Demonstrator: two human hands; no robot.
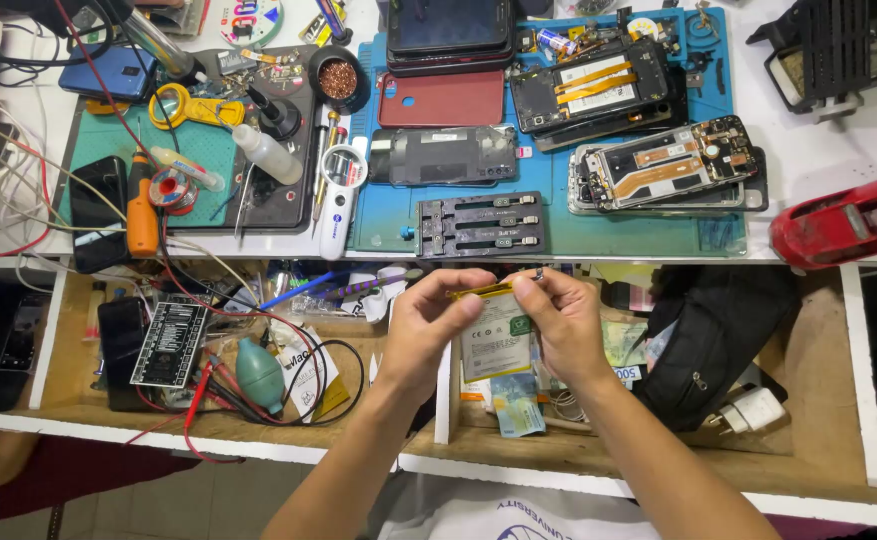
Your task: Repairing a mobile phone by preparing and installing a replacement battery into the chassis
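1. White workbench [838,160] carries a blue repair mat [558,235] and a green cutting mat [198,150].
2. On the blue mat lie opened phones [668,165], a red back cover [441,98] and a black clamp fixture [480,223].
3. An open wooden drawer [818,400] below holds a black pouch [708,345] and a teal blower bulb [259,373].

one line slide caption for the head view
Both hands, left hand and right hand, hold a flat white phone battery over an open wooden drawer.
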